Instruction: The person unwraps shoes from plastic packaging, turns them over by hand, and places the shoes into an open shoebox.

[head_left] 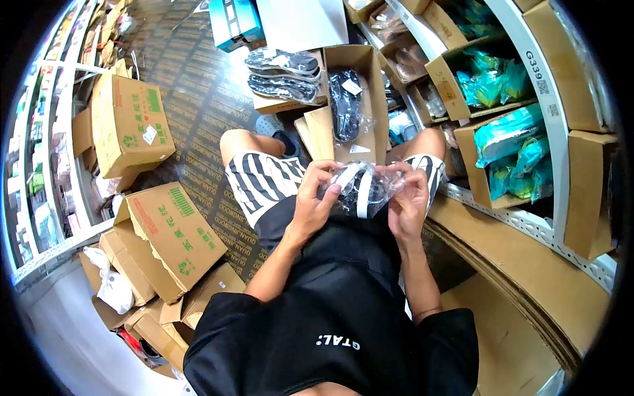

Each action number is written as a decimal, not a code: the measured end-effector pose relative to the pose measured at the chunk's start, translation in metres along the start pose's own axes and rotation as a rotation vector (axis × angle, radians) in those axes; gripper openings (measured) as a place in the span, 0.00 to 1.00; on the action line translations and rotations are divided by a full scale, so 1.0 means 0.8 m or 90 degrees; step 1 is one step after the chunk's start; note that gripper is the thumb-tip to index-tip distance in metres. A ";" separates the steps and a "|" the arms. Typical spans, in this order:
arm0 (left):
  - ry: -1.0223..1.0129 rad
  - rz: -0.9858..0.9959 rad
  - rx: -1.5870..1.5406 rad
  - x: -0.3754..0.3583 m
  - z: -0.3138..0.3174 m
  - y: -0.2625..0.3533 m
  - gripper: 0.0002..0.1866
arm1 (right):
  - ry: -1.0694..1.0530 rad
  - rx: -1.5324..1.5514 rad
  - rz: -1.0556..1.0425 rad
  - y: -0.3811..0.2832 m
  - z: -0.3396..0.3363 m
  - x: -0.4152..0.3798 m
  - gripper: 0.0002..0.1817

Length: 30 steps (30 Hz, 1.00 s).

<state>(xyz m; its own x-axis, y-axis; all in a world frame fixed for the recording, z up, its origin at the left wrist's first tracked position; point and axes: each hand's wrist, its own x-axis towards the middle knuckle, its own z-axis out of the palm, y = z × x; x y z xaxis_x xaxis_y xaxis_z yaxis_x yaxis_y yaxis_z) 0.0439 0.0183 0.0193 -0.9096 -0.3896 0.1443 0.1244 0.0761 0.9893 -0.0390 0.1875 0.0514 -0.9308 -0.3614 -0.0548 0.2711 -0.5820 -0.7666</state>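
A crinkled clear plastic bag (380,191) is held above my lap, between both hands. White bands and dark parts show through it, like strapped footwear, but the shiny film hides the exact shape. My left hand (317,198) pinches the bag's left side, thumb on top. On the right side, my right hand (408,201) has its fingers closed on the film. Just beyond them stands an open cardboard box (374,99) with black, plastic-wrapped footwear (345,105) inside. A stack of similar wrapped dark pairs (282,74) lies left of that box.
On the right, a white metal shelf (558,125) holds open boxes with teal bags (495,79). Several brown cartons (175,231) crowd the floor to my left, beside another shelf (46,261). A blue box (234,23) lies at the far end.
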 end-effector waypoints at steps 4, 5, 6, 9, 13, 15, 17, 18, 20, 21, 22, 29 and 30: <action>-0.065 -0.103 -0.159 -0.017 -0.009 0.013 0.08 | -0.031 0.004 0.036 -0.008 -0.022 -0.009 0.08; -0.096 -0.092 -0.157 -0.022 -0.014 0.013 0.09 | -0.055 -0.003 0.059 -0.014 -0.025 -0.012 0.07; -0.127 -0.079 -0.156 -0.025 -0.018 0.013 0.10 | -0.079 -0.010 0.080 -0.018 -0.029 -0.015 0.07; -0.149 -0.111 -0.131 -0.038 -0.022 0.020 0.13 | -0.134 -0.057 0.096 -0.023 -0.046 -0.027 0.06; -0.254 -0.010 0.003 -0.039 -0.031 0.039 0.15 | -0.201 -0.109 0.123 -0.031 -0.055 -0.044 0.05; -0.278 0.027 0.027 -0.038 -0.028 0.050 0.15 | -0.239 -0.138 0.139 -0.039 -0.057 -0.049 0.06; -0.293 0.075 0.065 -0.042 -0.029 0.054 0.15 | -0.262 -0.202 0.127 -0.049 -0.054 -0.050 0.06; -0.306 0.123 0.103 -0.045 -0.031 0.056 0.16 | -0.285 -0.266 0.115 -0.054 -0.052 -0.052 0.06; -0.310 0.116 0.123 -0.055 -0.033 0.060 0.17 | -0.283 -0.313 0.116 -0.063 -0.047 -0.058 0.06; -0.321 0.100 0.142 -0.058 -0.035 0.061 0.17 | -0.262 -0.429 0.081 -0.067 -0.043 -0.061 0.06; -0.333 0.084 0.162 -0.062 -0.036 0.062 0.17 | -0.239 -0.544 0.045 -0.069 -0.040 -0.065 0.06; -0.358 0.060 0.182 -0.067 -0.042 0.070 0.18 | -0.290 -0.567 0.070 -0.067 -0.036 -0.084 0.07; -0.358 0.059 0.183 -0.067 -0.042 0.070 0.18 | -0.303 -0.584 0.062 -0.067 -0.036 -0.085 0.06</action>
<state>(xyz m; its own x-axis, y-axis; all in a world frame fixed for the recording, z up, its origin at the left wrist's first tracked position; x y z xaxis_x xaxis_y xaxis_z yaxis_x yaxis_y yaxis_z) 0.1132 0.0127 0.0676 -0.9788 0.1664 0.1195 0.1731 0.3596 0.9169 0.0025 0.2644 0.0781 -0.6675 -0.7437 -0.0368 -0.1369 0.1712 -0.9757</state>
